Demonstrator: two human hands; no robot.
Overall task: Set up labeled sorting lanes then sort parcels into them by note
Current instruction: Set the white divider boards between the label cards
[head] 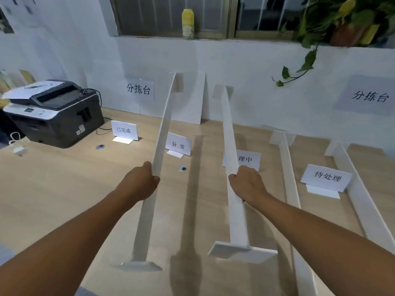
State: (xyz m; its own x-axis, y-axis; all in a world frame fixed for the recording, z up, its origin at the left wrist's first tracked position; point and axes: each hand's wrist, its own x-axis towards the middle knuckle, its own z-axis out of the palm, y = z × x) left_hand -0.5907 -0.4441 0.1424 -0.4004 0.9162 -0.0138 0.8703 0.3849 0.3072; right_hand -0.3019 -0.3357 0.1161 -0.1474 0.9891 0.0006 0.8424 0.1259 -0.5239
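My left hand [141,182] grips a long white divider strip [162,129] near its middle, and this strip is raised above the wooden table [53,189]. My right hand [248,184] grips a second white divider [229,133], also raised. Both dividers have flat end feet and run away from me toward the wall. Two more dividers [288,174] [359,189] stand on the table to the right. White label cards stand between them: one [124,130] at the left, one [178,144] between the held strips, one [248,159] partly hidden by the right strip, one [326,178] at the right.
A dark printer [55,112] sits at the table's back left, with a white charger [18,149] by it. A white board [198,97] leans on the wall. Paper signs [139,89] [369,96] hang there. A yellow bottle [188,23] and a plant [333,24] are on the sill.
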